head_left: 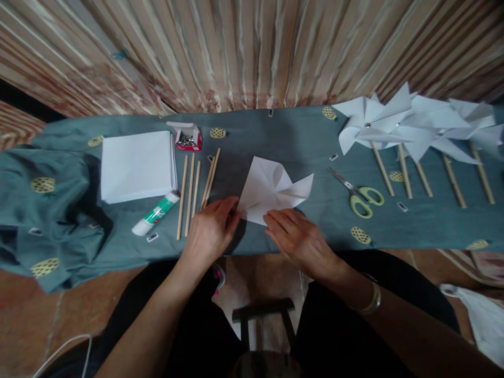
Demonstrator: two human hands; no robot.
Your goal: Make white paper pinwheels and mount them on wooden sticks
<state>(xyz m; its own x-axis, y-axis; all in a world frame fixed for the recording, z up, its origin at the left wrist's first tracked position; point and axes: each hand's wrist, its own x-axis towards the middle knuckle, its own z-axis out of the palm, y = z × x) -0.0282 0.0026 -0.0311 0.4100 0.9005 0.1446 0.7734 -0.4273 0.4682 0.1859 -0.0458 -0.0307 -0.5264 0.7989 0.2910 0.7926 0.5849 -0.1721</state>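
A white paper pinwheel (pixel 263 181) lies on the cloth between my hands, without a stick. Some of its flaps curl up on the right side, and a slit shows near its lower left corner. Thumb and fingers of my left hand (pixel 210 226) pinch that lower left corner. At the lower right edge, my right hand (pixel 297 236) grips the paper with its fingers together; its thumb is mostly hidden. Right of the paper rest scissors (pixel 356 194) with green handles. Several wooden sticks (pixel 192 194) lie left of my left hand.
A stack of white paper (pixel 137 165) lies at the left, with a glue stick (pixel 155 214) below it. Behind the sticks stands an open red box (pixel 188 137) of small metal pieces. Several finished pinwheels (pixel 366 126) on sticks overlap at the right. A pleated curtain (pixel 252 52) hangs behind the table.
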